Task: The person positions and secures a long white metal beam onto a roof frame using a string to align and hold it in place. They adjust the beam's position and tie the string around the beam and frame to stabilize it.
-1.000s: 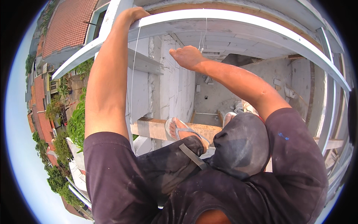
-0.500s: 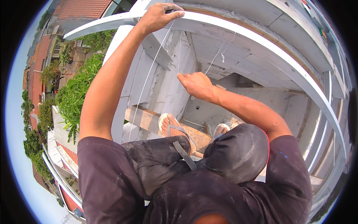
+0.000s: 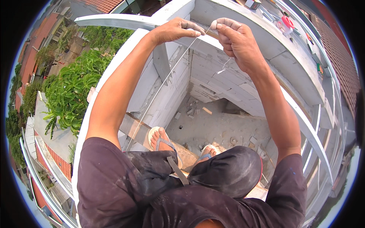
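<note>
A thin white string (image 3: 164,81) runs taut from low beside my left thigh up to my hands. My left hand (image 3: 176,31) is over the white metal channel (image 3: 310,133), thumb and fingertips closed at the string. To its right, my right hand (image 3: 237,40) is raised above the same channel, thumb and forefinger pinching the string's upper stretch. A frayed loose end of string (image 3: 221,71) dangles below the right hand. Under the left wrist, a grey metal bracket (image 3: 161,62) hangs down from the channel.
My sandalled feet (image 3: 163,142) rest on a wooden plank (image 3: 135,129) high above a rubble-strewn concrete floor (image 3: 228,125). Pale block walls (image 3: 232,83) enclose the drop. A tub with a red lid (image 3: 287,22) and tools lie on the far ledge. Leafy trees (image 3: 76,91) and roofs are at left.
My right hand has risen from low over the drop to beside the left hand, bringing string up. The left hand has shifted slightly, and the view has tilted.
</note>
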The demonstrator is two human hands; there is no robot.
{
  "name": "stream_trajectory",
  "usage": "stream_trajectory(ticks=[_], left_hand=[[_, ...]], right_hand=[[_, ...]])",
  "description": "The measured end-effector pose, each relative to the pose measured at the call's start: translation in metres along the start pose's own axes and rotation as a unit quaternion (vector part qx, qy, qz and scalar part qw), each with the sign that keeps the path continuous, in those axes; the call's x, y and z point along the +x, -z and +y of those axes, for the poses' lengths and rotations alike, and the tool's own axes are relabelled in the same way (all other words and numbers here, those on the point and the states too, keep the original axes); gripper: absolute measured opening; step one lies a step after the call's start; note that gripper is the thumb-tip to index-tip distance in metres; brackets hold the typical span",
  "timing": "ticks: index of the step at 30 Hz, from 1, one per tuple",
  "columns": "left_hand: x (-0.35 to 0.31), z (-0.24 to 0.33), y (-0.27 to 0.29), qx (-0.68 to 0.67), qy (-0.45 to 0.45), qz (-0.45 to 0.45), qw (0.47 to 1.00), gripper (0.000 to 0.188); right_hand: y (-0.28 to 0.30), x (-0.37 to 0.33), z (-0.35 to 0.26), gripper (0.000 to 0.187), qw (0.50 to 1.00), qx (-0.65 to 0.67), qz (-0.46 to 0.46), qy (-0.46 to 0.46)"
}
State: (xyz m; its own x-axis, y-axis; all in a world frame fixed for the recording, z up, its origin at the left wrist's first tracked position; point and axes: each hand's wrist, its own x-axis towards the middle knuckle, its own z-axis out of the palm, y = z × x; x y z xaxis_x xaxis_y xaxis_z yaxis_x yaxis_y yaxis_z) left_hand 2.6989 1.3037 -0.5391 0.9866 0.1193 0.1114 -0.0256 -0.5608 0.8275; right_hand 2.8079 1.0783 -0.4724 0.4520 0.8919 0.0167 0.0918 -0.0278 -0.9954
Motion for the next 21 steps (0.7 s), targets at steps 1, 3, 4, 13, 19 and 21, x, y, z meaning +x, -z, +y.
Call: stream_trajectory(ticks=[1, 3, 4, 13, 19, 21], left_hand=[[0.002, 0.003, -0.003, 0.001, 0.003, 0.012, 1.0, 0.046], [-0.005, -0.001, 0.0, 0.009, 0.023, 0.044, 0.999, 0.049], [-0.007, -0.003, 0.002, 0.003, 0.016, 0.058, 0.998, 0.047], [0.016, 0.007, -0.015, 0.092, 0.05, 0.108, 0.989, 0.021], [0.006, -0.008, -0.013, 0.157, 0.097, 0.137, 0.973, 0.022], [0.022, 0.002, -0.018, 0.172, 0.102, 0.136, 0.97, 0.024]], right_hand=[[0.012, 0.016, 0.004, 0.019, 0.999, 0.027, 0.019, 0.011], [-0.008, 0.023, -0.024, 0.019, 1.0, 0.029, 0.008, -0.009], [-0.013, 0.031, -0.027, 0.019, 1.0, 0.028, 0.003, -0.011], [0.016, 0.049, -0.012, 0.026, 0.995, 0.062, 0.056, -0.048], [0.047, -0.014, -0.11, 0.036, 0.993, 0.008, 0.098, 0.072], [0.077, -0.04, -0.158, 0.041, 0.977, -0.022, 0.173, 0.12]])
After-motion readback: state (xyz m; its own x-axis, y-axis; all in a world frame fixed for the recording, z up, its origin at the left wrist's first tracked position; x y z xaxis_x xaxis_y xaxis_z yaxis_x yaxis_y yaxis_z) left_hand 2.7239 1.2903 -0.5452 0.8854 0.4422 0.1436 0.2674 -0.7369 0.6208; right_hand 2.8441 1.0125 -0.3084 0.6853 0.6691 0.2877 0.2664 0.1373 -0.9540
